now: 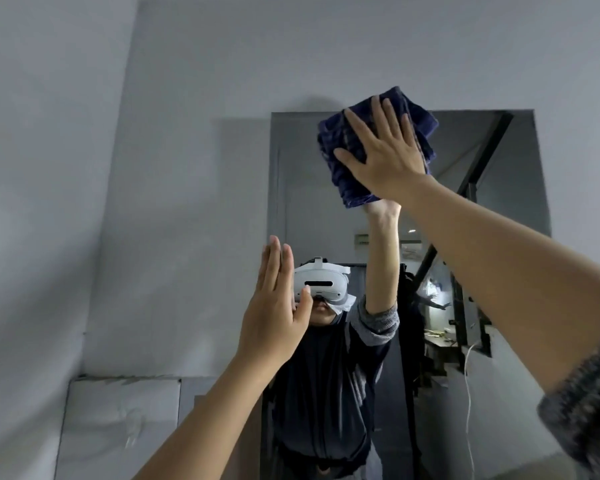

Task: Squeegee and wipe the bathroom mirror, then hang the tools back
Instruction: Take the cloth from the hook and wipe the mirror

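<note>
At the far left is a bare grey wall (49, 168), with a pale panel (118, 420) low against it. Next comes the left hand (274, 306), raised with fingers straight and together, palm toward the mirror (302, 188); it grips nothing, and whether it touches the glass cannot be told. Behind it, the glass reflects a person in a dark top wearing a white headset (321, 284) (the camera wearer's own reflection). Further right and higher, the right hand (383, 150) lies flat with fingers spread, pressing a folded dark blue cloth (340, 157) against the mirror's upper part, near its top edge; the hand is splayed over the cloth, not closed round it. The reflected arm meets the cloth from below. The right forearm runs to the lower right corner, where a grey knitted sleeve (589, 403) is pushed up.
</note>
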`<state>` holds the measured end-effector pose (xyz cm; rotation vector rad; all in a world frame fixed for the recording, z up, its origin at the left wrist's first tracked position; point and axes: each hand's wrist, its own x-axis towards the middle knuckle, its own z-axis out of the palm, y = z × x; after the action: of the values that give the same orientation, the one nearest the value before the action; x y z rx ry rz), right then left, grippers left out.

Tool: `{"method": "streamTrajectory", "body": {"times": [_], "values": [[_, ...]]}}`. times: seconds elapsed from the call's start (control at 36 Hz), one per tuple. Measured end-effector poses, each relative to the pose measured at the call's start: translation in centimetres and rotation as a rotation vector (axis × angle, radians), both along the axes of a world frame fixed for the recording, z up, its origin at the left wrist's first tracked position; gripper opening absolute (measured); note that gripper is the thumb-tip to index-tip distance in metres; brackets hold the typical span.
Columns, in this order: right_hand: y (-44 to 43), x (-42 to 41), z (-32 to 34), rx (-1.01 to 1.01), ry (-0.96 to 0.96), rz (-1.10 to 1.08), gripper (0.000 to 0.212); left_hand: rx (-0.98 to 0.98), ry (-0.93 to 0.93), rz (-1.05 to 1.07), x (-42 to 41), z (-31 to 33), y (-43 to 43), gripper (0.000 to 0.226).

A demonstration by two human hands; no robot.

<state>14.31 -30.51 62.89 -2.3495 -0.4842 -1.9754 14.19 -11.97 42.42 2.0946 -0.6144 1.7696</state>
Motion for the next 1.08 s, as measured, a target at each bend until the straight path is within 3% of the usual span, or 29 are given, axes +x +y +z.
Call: {"method": "streamTrajectory", "body": {"times": [0.31, 0.61, 0.89, 1.08], "values": [[-11.3, 0.1, -2.9, 0.366, 0.062, -0.016, 0.068, -0.063, 0.016, 0.043, 0.6, -0.2, -0.6, 0.065], [-6.9, 0.2, -8.3, 0.889, 0.041, 0.081, 0.067, -0.057, 0.075, 0.039, -0.4, -2.3, -1.1, 0.068], [2.2, 0.2, -10.6, 0.849, 0.030, 0.134, 0.069, 0.007, 0.140, 0.056, -0.7, -4.3, -0.8, 0.069], [7.2, -0.2, -9.1, 0.415, 0.046, 0.095, 0.067, 0.036, 0.151, 0.042, -0.9, -6.4, -0.3, 0.073]]}}
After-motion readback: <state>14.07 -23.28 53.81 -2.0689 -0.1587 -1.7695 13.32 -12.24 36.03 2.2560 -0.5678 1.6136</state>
